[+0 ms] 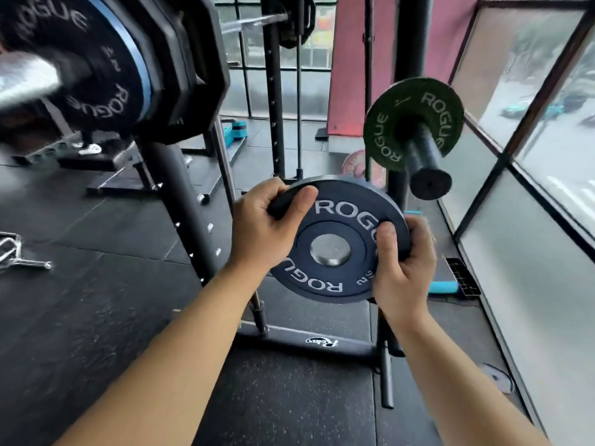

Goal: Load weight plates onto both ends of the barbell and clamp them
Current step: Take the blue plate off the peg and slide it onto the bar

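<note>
In front of the storage rack, both hands, left hand (260, 226) and right hand (404, 265), have fingers closed round a small blue plate (335, 239); the near barbell sleeve (29, 75) already carries plates (106, 72), no clamp visible; this one remains unloaded

Black rubber floor (96, 317): rack base bar (306, 341), small plate (499, 378) by window, chrome handle (19, 255) far left.

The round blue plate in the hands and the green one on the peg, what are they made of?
The blue plate looks like matte rubber-coated metal, though that is hard to be sure of: dull face, white raised-looking letters, shiny silvery centre. The green plate has a similar dull coating. Its peg looks like dark painted metal.
</note>
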